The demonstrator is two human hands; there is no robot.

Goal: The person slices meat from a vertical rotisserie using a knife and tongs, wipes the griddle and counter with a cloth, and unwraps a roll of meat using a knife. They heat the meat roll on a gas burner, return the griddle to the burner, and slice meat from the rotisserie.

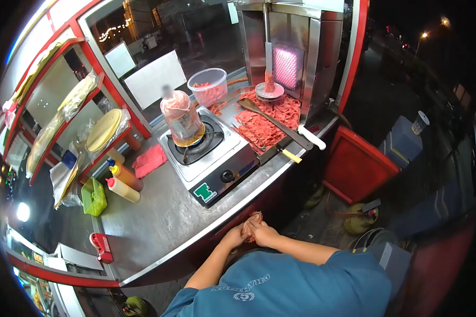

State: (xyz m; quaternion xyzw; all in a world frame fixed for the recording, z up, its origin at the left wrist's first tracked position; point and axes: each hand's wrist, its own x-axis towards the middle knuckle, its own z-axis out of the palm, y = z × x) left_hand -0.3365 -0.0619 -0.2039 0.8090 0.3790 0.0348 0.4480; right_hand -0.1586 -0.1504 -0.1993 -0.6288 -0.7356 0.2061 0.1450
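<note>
My left hand (236,235) and my right hand (263,232) meet in front of my chest, just below the counter's front edge. Both are closed, fingers bent against each other around a small pinkish-brown shape too unclear to name. Beyond them stands a single-burner gas stove (238,165), bearing a clear, plastic-wrapped container (182,119). To its right, red shredded meat (272,124) covers a metal tray under a vertical spit (268,58). A wooden spatula (275,121), a white-handled knife (312,138) and a yellow-handled tool (291,156) lie across the tray's edge.
A plastic tub (207,87) with red meat stands behind the stove. Left are sauce bottles (123,190), a green basket (94,197), a red cloth (149,160) and shelved flatbreads (104,130). The grill's heating panel (287,67) glows. A red panel (359,164) stands at right.
</note>
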